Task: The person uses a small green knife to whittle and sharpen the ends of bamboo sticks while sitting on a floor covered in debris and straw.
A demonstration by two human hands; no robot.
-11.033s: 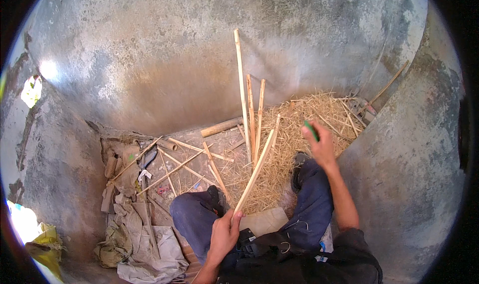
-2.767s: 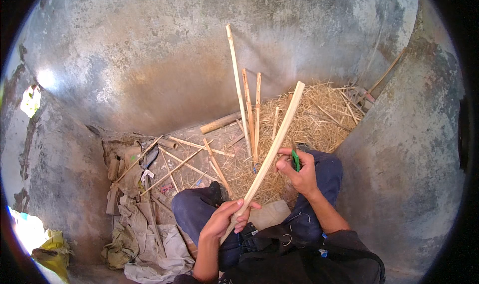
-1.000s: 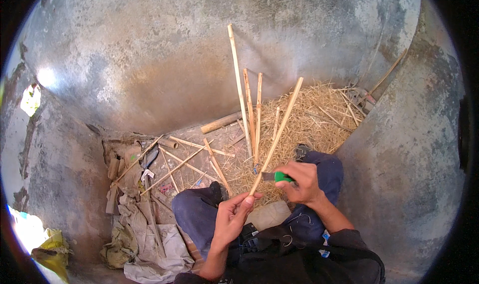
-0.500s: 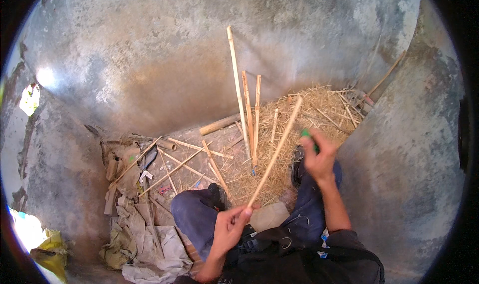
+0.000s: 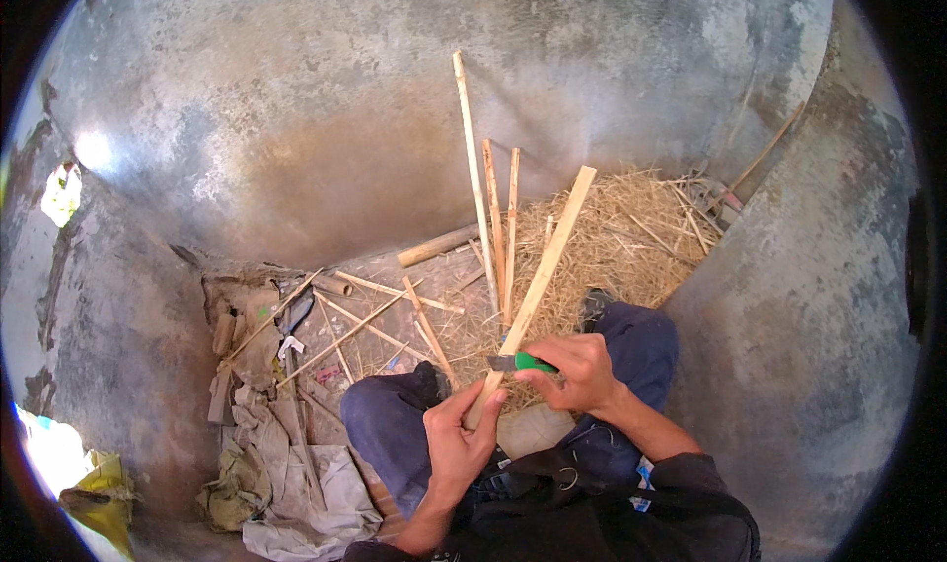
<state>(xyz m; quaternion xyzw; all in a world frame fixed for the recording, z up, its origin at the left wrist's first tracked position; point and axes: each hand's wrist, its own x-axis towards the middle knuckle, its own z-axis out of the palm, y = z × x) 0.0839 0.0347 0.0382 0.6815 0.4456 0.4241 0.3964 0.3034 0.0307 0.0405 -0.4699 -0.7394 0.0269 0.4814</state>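
Note:
A pale, flat bamboo strip (image 5: 548, 262) slants up and away from my lap, its broad face toward me. My left hand (image 5: 462, 434) grips its lower end between thumb and fingers. In my right hand (image 5: 577, 373) is a green-handled utility knife (image 5: 534, 363). Its blade lies across the strip, a little above my left thumb. Beneath my hands, between my legs, sits a pale block-like object (image 5: 534, 430), partly hidden.
Several bamboo strips lean on the concrete wall (image 5: 345, 118) ahead. Shavings (image 5: 641, 228) heap at the right. Loose sticks (image 5: 365, 320) and a bamboo pole (image 5: 437, 246) lie on the floor. Crumpled sacks (image 5: 316, 493) are at my left, and a concrete wall (image 5: 789, 365) rises at my right.
My right hand has come down and left, bringing the knife blade onto the strip. The strip has turned from its narrow edge to its broad face.

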